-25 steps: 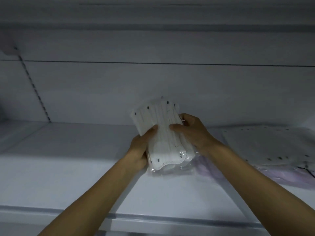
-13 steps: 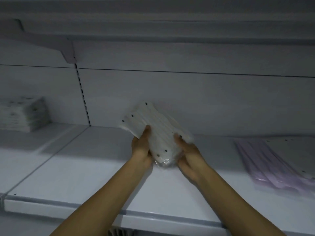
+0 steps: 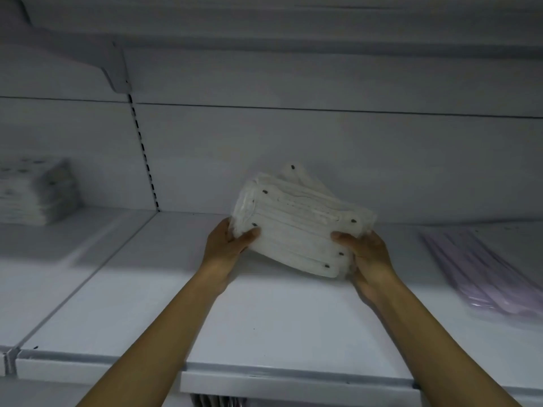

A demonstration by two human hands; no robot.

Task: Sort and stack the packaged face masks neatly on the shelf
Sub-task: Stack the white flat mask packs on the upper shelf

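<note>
Finished white stack (image 3: pixel 38 190): a squared pile of white packs sits on the shelf (image 3: pixel 264 318), far out at nine o'clock from the hands and beyond the slotted upright (image 3: pixel 144 154). It is a fair pattern for the next pile.
Left hand (image 3: pixel 226 245): grips the bundle's left end, thumb curled over the top face. The fingers are hidden behind and beneath.
White mask bundle (image 3: pixel 299 227): held between both hands over the middle of the shelf, near the back wall. It is tilted, with its right end lower and nearer the person. The packs are fanned, and one corner pokes out at twelve o'clock. Whether the lower edge touches the shelf cannot be told.
Right hand (image 3: pixel 367 257): grips the right end, thumb on top, fingers wrapped underneath.
Purple packs (image 3: pixel 482 271): lie flat at three o'clock, well apart from the bundle.
Step in hand: probably squaring the bundle before setting it down.
Doing it well: press both ends inward evenly and tap a long edge on the shelf so the stray packs slide flush. Level the bundle and lower it flat with its long side parallel to the back wall. It should stay apart from the purple packs so the colours remain sorted. Both hands should let go together, since the smooth wrappers would likely slip and fan out again.
</note>
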